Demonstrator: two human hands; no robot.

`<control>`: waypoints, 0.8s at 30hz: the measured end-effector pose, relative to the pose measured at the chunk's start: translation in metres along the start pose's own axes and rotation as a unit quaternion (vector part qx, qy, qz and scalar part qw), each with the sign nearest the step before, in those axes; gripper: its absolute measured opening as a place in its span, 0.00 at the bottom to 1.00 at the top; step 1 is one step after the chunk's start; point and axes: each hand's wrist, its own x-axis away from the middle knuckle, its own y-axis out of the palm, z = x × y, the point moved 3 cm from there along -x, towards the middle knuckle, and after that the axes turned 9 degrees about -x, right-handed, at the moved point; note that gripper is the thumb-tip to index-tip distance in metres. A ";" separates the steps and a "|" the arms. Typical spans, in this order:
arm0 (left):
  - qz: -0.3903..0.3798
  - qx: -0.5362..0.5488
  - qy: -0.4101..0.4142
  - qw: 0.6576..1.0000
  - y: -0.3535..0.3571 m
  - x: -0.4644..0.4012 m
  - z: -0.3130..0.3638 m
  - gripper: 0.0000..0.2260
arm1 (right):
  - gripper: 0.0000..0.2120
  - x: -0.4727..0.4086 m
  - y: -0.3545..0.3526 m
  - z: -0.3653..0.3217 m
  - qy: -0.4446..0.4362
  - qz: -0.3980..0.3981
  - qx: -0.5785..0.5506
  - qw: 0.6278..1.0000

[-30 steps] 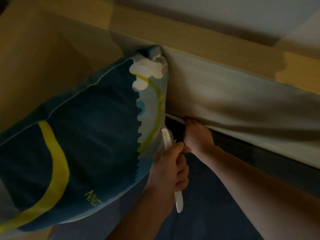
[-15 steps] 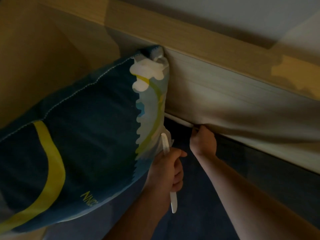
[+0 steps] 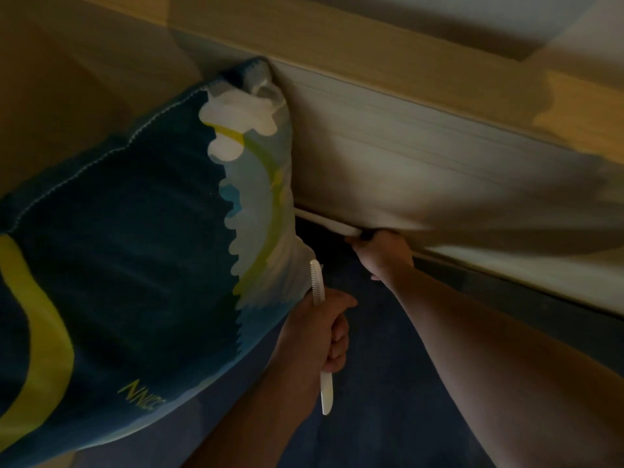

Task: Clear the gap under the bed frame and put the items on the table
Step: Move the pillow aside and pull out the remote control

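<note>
My left hand [image 3: 317, 336] is closed around the middle of a white comb [image 3: 326, 393]. The comb's teeth point up beside the pillow and its handle sticks out below my fist. My right hand [image 3: 385, 256] reaches to the dark gap [image 3: 324, 246] under the pale side panel of the bed frame [image 3: 422, 163]. Its fingertips are curled into the gap and hidden there. A thin white strip [image 3: 324, 222] runs along the gap's upper edge and ends at those fingers. I cannot tell whether the hand holds it.
A big dark blue pillow [image 3: 118, 265] with yellow and white patterns leans against the frame on the left, touching my left hand. A dark blue sheet [image 3: 388, 400] lies under both arms. A wooden rail [image 3: 371, 45] tops the panel. The light is dim.
My right hand has moved right and up along the gap, and its fingers now tuck under the panel's lower edge. The left hand with the comb has stayed in place.
</note>
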 end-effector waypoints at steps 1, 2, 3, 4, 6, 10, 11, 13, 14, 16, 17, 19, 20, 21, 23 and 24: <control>-0.003 -0.008 0.004 1.000 -0.001 -0.001 -0.001 0.06 | 0.21 0.001 0.000 0.000 0.006 -0.005 -0.009 1.000; -0.006 -0.014 0.008 1.000 -0.002 -0.002 -0.002 0.08 | 0.21 0.001 0.000 0.001 0.008 -0.010 -0.009 1.000; -0.007 -0.019 0.011 1.000 -0.002 -0.003 -0.003 0.08 | 0.20 0.000 0.000 0.000 0.005 -0.012 -0.001 1.000; -0.006 -0.021 0.011 1.000 -0.003 -0.005 -0.002 0.08 | 0.18 0.000 -0.001 0.000 0.001 -0.010 0.014 1.000; -0.004 -0.028 0.010 1.000 -0.004 -0.009 -0.002 0.07 | 0.10 -0.002 -0.003 -0.001 -0.028 0.002 0.064 0.998; -0.010 -0.054 0.035 0.998 -0.005 -0.012 0.002 0.07 | 0.10 -0.004 -0.002 -0.003 -0.121 0.025 0.176 0.977; -0.006 -0.062 0.042 0.997 -0.005 -0.012 0.003 0.07 | 0.10 -0.004 -0.001 -0.005 -0.152 0.029 0.208 0.966; 0.005 -0.080 0.047 0.996 -0.005 -0.012 0.002 0.04 | 0.12 -0.003 0.002 -0.012 -0.207 0.024 0.269 0.940; 0.008 -0.089 0.041 0.995 -0.005 -0.013 0.001 0.05 | 0.12 -0.004 0.002 -0.013 -0.224 0.021 0.284 0.932; 0.014 -0.106 0.024 0.994 -0.006 -0.016 -0.004 0.13 | 0.13 -0.006 0.002 -0.015 -0.239 0.006 0.297 0.924; 0.020 -0.113 0.019 0.993 -0.006 -0.016 -0.005 0.16 | 0.13 -0.006 0.002 -0.016 -0.244 -0.002 0.305 0.920; 0.029 -0.118 0.021 0.992 -0.006 -0.016 -0.006 0.15 | 0.14 -0.007 0.001 -0.016 -0.269 -0.001 0.318 0.909; 0.035 -0.117 0.022 0.992 -0.008 -0.016 -0.006 0.13 | 0.15 -0.006 0.001 -0.016 -0.291 0.009 0.315 0.903; 0.037 -0.117 0.024 0.992 -0.009 -0.015 -0.007 0.12 | 0.17 -0.005 0.000 -0.014 -0.314 0.026 0.306 0.898; 0.042 -0.117 0.023 0.992 -0.013 -0.017 -0.009 0.12 | 0.18 -0.002 -0.002 -0.011 -0.350 0.051 0.303 0.885; 0.045 -0.118 0.020 0.992 -0.014 -0.017 -0.010 0.12 | 0.19 -0.001 -0.002 -0.011 -0.360 0.056 0.305 0.880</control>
